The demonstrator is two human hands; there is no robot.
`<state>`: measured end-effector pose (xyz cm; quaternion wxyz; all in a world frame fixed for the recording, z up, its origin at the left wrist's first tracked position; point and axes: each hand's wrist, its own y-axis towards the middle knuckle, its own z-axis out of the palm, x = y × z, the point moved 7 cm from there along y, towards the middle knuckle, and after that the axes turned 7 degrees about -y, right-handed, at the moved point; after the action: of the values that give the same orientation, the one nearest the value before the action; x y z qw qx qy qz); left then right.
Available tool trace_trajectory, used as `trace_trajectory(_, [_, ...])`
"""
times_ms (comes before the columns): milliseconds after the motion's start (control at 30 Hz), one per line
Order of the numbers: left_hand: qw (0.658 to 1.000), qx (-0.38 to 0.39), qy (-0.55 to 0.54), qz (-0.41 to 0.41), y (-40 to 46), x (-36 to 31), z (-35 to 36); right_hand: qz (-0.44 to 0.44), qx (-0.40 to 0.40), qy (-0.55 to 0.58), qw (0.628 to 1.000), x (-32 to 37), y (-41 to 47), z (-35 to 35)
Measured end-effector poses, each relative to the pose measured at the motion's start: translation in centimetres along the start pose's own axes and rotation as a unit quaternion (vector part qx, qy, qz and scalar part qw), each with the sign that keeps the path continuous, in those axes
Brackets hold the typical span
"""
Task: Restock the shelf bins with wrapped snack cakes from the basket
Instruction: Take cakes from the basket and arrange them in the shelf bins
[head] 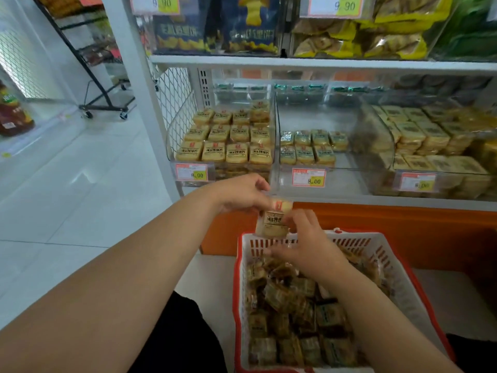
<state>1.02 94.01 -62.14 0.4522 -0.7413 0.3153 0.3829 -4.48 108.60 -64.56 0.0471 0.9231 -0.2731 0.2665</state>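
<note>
Yellow wrapped snack cake [273,218], one item: your left hand [243,193] and right hand [305,242] both pinch it above the basket [398,265].

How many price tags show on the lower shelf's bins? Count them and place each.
3. One fronts the left bin, one the middle bin, and one, blurred, the right bin. Others may sit beyond the frame's right edge.
</note>
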Motion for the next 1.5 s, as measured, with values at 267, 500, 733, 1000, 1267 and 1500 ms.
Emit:
trace_trajectory(267, [0.999,-0.018,0.01,0.037,-0.6,-2.3,-5.2,-0.155,-0.017,-0.201,0.967,5.9,3.9,-3.0])
trace_trajectory(500, [0.988,-0.125,-0.046,0.083,-0.7,-3.6,-9.5,-0.193,-0.052,-0.174,0.964,8.7,8.4,-5.0])
trace_trajectory(733, [0.926,-0.324,0.137,0.135,-1.2,-4.3,-13.3,-0.165,-0.05,-0.088,0.981,11.1,18.4,-10.0])
trace_trajectory(1000, [0.946,-0.27,0.178,0.03,1.1,-2.5,-13.3,-0.166,-0.019,-0.16,0.973,12.7,31.4,-8.8])
trace_trajectory(1267, [0.925,-0.245,0.286,-0.042,2.7,-0.5,-13.5,-0.15,-0.004,-0.243,0.958,9.8,34.4,-7.0])
trace_trajectory(1500, [0.93,-0.224,0.288,-0.036,3.0,-1.0,-12.3,-0.148,-0.014,-0.3,0.942,10.3,34.4,-6.6])
